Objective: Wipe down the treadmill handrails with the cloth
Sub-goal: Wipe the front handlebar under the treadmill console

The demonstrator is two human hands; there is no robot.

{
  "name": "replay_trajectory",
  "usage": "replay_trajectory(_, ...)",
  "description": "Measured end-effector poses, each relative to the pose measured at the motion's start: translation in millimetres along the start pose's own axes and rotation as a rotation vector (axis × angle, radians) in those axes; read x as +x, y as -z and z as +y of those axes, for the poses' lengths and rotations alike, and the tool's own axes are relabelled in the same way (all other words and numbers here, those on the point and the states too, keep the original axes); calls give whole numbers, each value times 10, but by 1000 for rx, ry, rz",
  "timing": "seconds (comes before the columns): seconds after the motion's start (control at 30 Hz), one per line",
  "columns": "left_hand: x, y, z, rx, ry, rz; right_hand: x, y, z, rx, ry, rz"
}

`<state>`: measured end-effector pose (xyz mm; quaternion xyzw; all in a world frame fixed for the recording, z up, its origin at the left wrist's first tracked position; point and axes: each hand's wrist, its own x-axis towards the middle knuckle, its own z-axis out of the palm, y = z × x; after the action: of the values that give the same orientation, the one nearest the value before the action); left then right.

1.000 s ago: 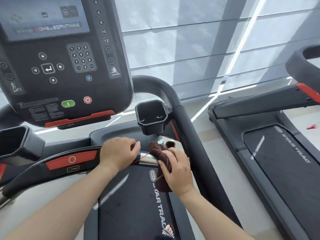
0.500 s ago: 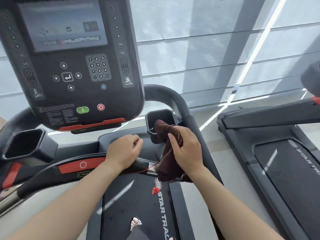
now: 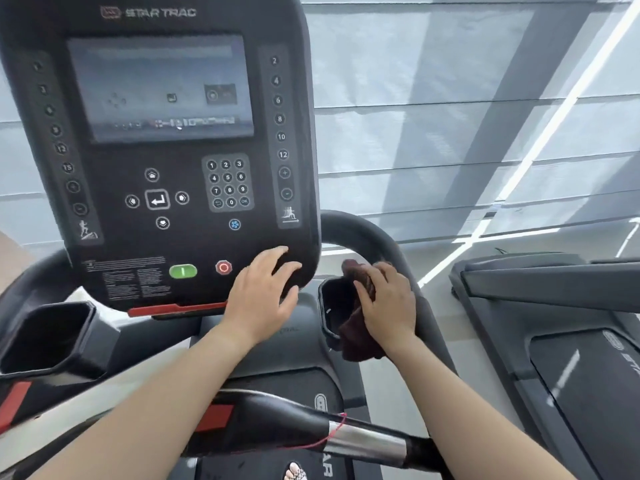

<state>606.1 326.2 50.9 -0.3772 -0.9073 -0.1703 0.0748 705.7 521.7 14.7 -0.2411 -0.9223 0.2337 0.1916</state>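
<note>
- Head view, right side: my right hand [image 3: 388, 306] has come up from the near crossbar to the right handrail [image 3: 374, 237], the dark curved tube rising on the far right of the console. Its grip is closed on the cloth [image 3: 360, 336], a dark brown wad pressed against the rail where it meets the right cup holder [image 3: 332, 306]; part of the cloth hangs down below my palm.
- Head view, centre: my left hand [image 3: 263, 299] has let go of the near crossbar [image 3: 311, 431], which it clasped a second ago. It now lies flat against the lower right corner of the console [image 3: 156, 150], fingers spread, grip open and holding nothing. The red stop button [image 3: 223, 267] sits just left of the fingertips, untouched as far as I can see.
- Head view, near edge: the crossbar with its chrome sleeve and a thin red cord [image 3: 332, 434] looped on it now lies clear of both hands.
- What the shift means: I judge the wiping has moved on from the crossbar to the right rail, with the left hand only bracing. The left handrail [image 3: 31, 282], on the far left, looks not yet reached.
- Risk, as I read it: the bracing hand is close to the console buttons, so I keep it still.
</note>
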Motion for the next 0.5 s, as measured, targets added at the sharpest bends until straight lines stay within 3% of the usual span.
replay_trajectory(0.17,25,-340,-304,222,-156,-53,53,-233,147,-36,-65,-7)
replay_trajectory(0.37,23,-538,-394,233,-165,40,378,-259,22,-8,-91,-99)
replay_trajectory(0.5,24,-573,-415,232,-173,70,113,-236,93,7,-85,-63)
